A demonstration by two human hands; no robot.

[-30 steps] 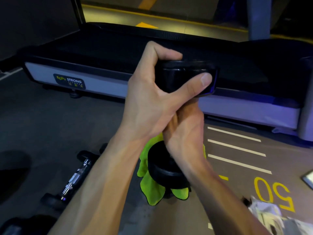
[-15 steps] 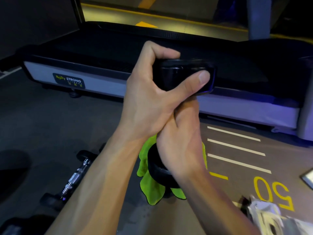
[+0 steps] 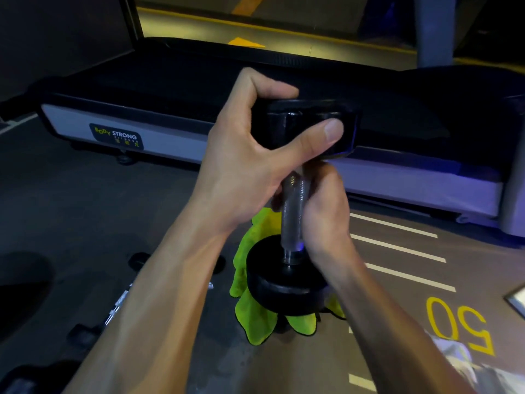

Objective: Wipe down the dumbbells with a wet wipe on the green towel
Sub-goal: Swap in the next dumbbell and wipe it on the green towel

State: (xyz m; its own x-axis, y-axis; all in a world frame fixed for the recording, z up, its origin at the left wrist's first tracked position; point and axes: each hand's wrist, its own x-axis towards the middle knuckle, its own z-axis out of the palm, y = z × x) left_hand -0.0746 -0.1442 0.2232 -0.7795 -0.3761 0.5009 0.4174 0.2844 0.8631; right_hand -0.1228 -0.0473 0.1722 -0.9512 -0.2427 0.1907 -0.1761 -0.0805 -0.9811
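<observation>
— Where is the dumbbell (image 3: 294, 211) now, and how do you hold it?

— It stands upright in the air above the green towel (image 3: 251, 317), which lies on the floor. My left hand (image 3: 250, 163) grips the upper black head, with the fingers curled over it and the thumb pressed on its near side. My right hand (image 3: 324, 211) is wrapped around the metal handle. I think the wet wipe is inside this hand, but I cannot see it.

— How will it handle?

— I judge it is heavy and stiff. The handle is knurled, so it gives good grip; the black heads look smooth and could slip when wet. It is better to carry the weight at the head and wipe along the bar.

— What is around?

— A second dumbbell (image 3: 113, 311) lies on the floor at the near left, partly behind my forearm. A treadmill (image 3: 119, 132) stands far across the scene. Something white and crumpled (image 3: 466, 365) is at the near right. Nothing blocks the towel.
</observation>
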